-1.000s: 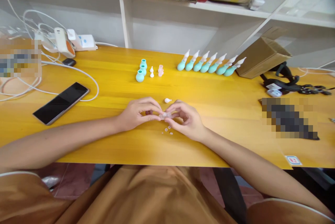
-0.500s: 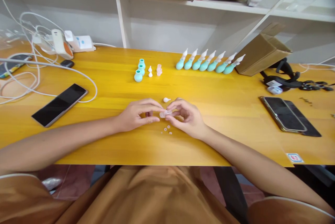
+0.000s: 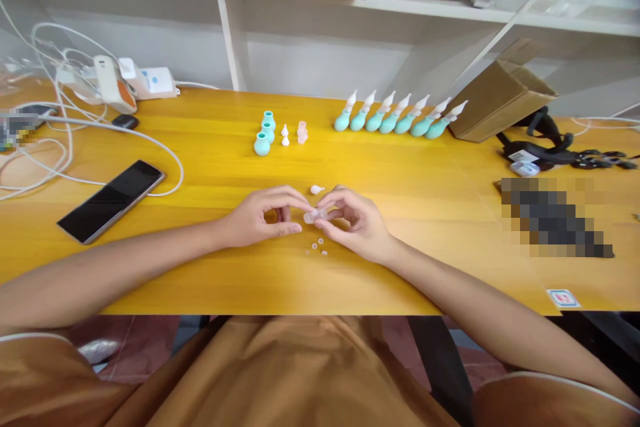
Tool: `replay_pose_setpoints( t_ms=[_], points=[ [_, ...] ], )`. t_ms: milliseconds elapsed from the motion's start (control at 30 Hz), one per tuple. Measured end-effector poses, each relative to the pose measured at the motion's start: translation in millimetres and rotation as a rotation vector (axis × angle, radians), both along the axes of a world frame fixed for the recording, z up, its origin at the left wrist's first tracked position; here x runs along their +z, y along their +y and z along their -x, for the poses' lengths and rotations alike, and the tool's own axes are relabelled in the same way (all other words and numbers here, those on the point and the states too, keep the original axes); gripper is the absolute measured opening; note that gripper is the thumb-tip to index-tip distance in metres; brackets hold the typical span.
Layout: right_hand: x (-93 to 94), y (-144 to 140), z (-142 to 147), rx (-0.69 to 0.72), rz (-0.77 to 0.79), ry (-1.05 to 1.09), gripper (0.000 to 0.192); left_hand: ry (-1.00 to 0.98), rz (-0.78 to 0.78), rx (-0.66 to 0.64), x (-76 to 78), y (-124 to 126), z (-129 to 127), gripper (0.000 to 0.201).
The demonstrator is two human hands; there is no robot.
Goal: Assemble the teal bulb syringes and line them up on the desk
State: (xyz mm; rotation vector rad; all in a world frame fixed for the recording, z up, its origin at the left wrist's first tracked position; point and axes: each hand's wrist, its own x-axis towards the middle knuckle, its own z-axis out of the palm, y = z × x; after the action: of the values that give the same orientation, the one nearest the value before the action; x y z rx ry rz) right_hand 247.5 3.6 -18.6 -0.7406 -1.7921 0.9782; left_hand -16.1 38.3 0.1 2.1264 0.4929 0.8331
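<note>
My right hand (image 3: 357, 222) pinches a small translucent plastic connector (image 3: 314, 216) between thumb and fingers. My left hand (image 3: 270, 215) is at the connector's left end; its forefinger reaches the piece while its thumb stands apart below. Just beyond the fingers a white pointed nozzle tip (image 3: 317, 190) lies on its side. Nearer to me are several tiny ring-like parts (image 3: 315, 246). Farther back stand three teal bulbs (image 3: 262, 145), two white tips (image 3: 285, 140) and pale pink connectors (image 3: 302, 132).
At the back right several assembled teal bulb aspirators (image 3: 387, 122) lean in a row beside a cardboard box (image 3: 503, 97). A phone (image 3: 113, 200) and white cables (image 3: 175, 160) lie on the left. Black straps (image 3: 543, 150) and a blurred dark object (image 3: 555, 217) are at right.
The view has shifted slightly. My left thumb has drawn back a little from the connector, and my right hand still grips it.
</note>
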Motion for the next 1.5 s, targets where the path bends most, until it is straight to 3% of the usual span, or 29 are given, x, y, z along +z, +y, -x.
replay_pose_setpoints(
  t_ms=[367, 633, 1233, 1367, 1500],
  points=[
    [1.1, 0, 0, 0.034, -0.107, -0.065, 0.019, -0.003, 0.000, 0.004, -1.1, -1, 1, 0.020],
    [5.6, -2, 0, -0.003, -0.046, -0.030, 0.018, -0.020, -0.091, 0.059, -3.4, -4, 1, 0.026],
    [1.1, 0, -2, -0.036, -0.010, -0.003, 0.024, -0.002, -0.358, 0.047, -8.0, -5, 2, 0.042],
    [5.3, 2, -5, -0.037, 0.019, 0.007, 0.027, 0.072, -0.370, 0.104, -5.8, -8, 3, 0.038],
    [11.6, 12, -15, -0.152, 0.048, 0.082, 0.034, 0.169, -0.342, 0.176, -0.3, -3, 4, 0.022]
  ],
)
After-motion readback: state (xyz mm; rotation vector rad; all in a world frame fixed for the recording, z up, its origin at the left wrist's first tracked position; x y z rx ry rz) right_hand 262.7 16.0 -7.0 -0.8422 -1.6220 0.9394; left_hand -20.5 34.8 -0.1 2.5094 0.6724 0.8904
